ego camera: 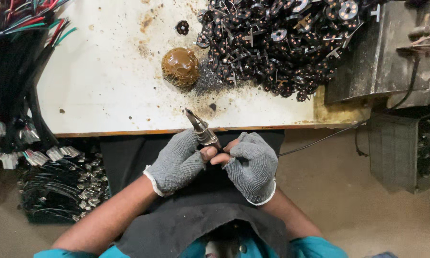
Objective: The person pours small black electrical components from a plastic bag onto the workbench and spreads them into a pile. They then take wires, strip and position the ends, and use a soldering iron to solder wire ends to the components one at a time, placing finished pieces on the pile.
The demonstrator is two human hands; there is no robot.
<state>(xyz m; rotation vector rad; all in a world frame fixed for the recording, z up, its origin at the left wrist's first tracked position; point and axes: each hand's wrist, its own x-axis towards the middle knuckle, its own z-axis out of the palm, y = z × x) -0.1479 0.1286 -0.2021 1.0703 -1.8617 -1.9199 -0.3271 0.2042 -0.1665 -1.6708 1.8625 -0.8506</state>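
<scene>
2 gloved hands meet at the counter's (105, 86) near edge, both on 1 soldering iron (204, 131). The left hand (176, 162) wraps its bare fingers (208, 153) around the iron's collar; the right hand (253, 165) pinches the handle end just beside them, fingers clenched on it. The iron's long axis runs from the hands toward 11 o'clock, tip over the counter edge. From that tip, the brown flux lump (180, 67) lies at about 11 o'clock, well apart, and the heap of black round parts (277, 43) sits toward 1 o'clock. The left hand is nearer the tip. A cord (320, 141) trails off at 3 o'clock.
</scene>
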